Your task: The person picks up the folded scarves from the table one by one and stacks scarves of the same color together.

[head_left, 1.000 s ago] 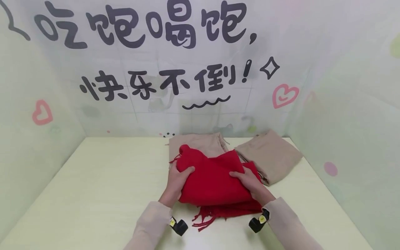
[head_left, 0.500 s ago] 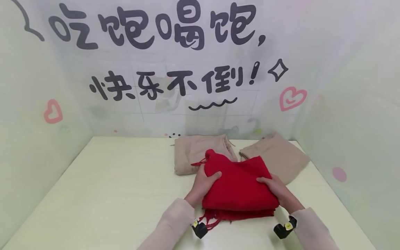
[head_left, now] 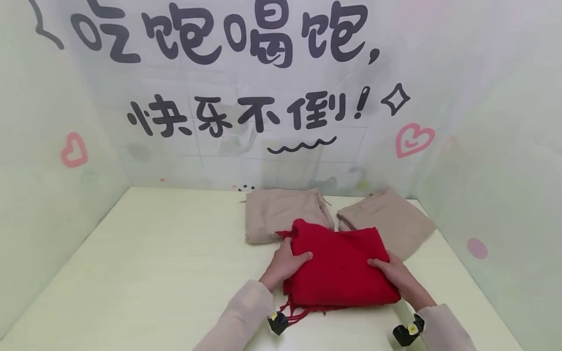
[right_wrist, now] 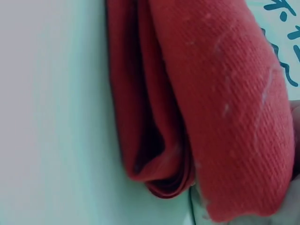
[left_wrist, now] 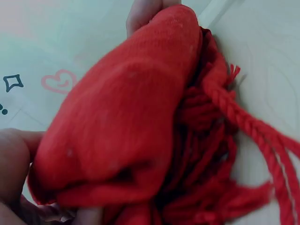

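Observation:
A folded red scarf (head_left: 340, 268) with braided tassels lies between my two hands over the near part of the table. My left hand (head_left: 283, 263) grips its left side, thumb on top and the other fingers beneath the cloth. On the opposite side my right hand (head_left: 397, 275) grips the scarf the same way, its thumb on the upper face. In the left wrist view the red tassels (left_wrist: 253, 122) hang toward the table, and the left fingers (left_wrist: 11, 164) are partly hidden by the cloth. Stacked folds of the scarf (right_wrist: 154, 117) show in the right wrist view.
Two folded beige cloths lie behind the scarf: one beige cloth (head_left: 281, 214) at the back middle, another beige cloth (head_left: 391, 219) near the right edge. Pale walls with dark lettering enclose the back and sides of the light table (head_left: 145, 263).
Both hands have carried the scarf to the right and slightly nearer, off most of the middle beige cloth. The head view has shifted a little too. Both hands keep their grip.

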Demonstrator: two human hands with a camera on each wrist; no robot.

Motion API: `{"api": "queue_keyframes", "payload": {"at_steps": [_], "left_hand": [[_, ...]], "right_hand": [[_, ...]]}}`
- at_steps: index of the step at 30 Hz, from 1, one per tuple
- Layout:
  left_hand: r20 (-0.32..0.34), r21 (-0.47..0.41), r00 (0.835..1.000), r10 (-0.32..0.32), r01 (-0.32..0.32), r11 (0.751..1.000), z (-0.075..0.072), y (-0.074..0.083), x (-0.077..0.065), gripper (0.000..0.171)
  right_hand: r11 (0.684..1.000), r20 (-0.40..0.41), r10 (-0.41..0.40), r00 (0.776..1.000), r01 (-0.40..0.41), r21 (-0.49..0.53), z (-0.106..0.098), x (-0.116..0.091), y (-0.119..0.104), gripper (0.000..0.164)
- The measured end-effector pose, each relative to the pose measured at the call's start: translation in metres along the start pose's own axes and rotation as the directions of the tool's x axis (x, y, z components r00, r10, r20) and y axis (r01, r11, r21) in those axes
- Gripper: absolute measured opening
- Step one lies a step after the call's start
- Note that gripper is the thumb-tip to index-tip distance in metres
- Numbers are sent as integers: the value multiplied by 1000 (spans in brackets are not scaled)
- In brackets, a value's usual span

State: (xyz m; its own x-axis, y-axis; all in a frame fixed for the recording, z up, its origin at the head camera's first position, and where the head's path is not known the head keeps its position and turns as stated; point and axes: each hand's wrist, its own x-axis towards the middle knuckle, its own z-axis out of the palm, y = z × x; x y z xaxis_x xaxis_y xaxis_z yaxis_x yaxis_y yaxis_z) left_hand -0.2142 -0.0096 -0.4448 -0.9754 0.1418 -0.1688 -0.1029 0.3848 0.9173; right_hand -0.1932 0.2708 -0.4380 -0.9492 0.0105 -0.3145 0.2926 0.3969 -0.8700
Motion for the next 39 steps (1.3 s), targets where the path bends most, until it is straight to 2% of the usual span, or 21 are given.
{"api": "queue_keyframes", "payload": {"at_steps": [3,5,10,12,17,21,27,30,32,36,39], "left_hand": [[6,14,1000,28,-28,1000,-3,-1,1,55],[-9,11,999,54,-54,998,-5,-1,1,46],[-86,-37,989,123,-126,991,-13,-4,4,28],[-103,-36,986,134,-138,990,-18,-6,5,22],[-140,15,978,157,-157,988,-32,-10,12,17],[-193,44,966,171,-165,985,-44,-9,17,17],[-265,116,942,207,-182,976,-58,-10,24,19],[-300,126,936,182,-151,981,-69,-11,28,23],[-328,112,936,126,-93,989,-78,-14,29,26],[-378,65,926,-4,31,997,-97,-19,31,32],[-379,49,924,-49,73,996,-105,-21,35,36]], "right_hand": [[1000,-19,7,1000,-7,-23,-4,-2,-3,54],[997,-52,-4,999,0,-79,-7,-1,-6,51],[959,-166,-109,980,60,-276,-15,3,-21,45],[948,-202,-145,969,77,-309,-17,4,-29,44],[947,-255,-189,948,107,-304,-19,9,-47,40],[946,-254,-228,940,152,-287,-16,17,-60,38],[962,-191,-209,959,167,-216,-8,32,-75,38],[972,-146,-183,972,157,-175,0,44,-83,41],[979,-115,-160,980,143,-147,10,55,-89,43],[992,-48,-109,993,105,-76,30,76,-99,47],[997,-21,-69,997,68,-48,37,88,-101,48]]}}
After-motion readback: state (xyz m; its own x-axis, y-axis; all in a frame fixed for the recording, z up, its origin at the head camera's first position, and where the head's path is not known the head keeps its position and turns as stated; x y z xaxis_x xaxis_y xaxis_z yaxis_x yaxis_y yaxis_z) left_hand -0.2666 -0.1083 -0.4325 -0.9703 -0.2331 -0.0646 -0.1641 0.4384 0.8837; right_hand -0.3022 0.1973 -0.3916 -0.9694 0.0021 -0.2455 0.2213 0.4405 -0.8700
